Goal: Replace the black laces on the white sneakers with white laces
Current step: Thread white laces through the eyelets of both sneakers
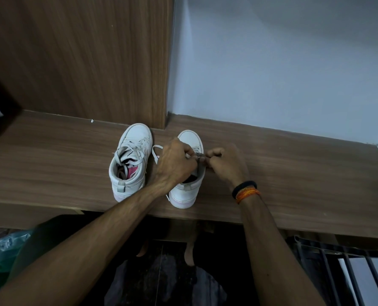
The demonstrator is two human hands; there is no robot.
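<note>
Pinching white lace [198, 156], left hand [175, 161], right hand [224, 165], right sneaker [189, 188] near shelf edge [227, 219]

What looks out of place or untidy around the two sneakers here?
Only the left sneaker: its white lace hangs loose, ends stuffed inside the opening. Both hands pinch the lace on the right sneaker.

Home, prob. a bedroom or entry nook w/ built-in furniture.
You're standing at a wood-laminate bench [294, 164] that runs into a matching tall cabinet panel [84, 58], w/ a plain painted wall [283, 58] behind. A pair of worn white sneakers [130, 160] sits on it; your bare feet [189, 252] show on dark floor tiles [161, 272] below, a plastic bag [4, 248] at left, a metal rack [349, 272] at right. All domestic stuff, no shop or work gear.
</note>
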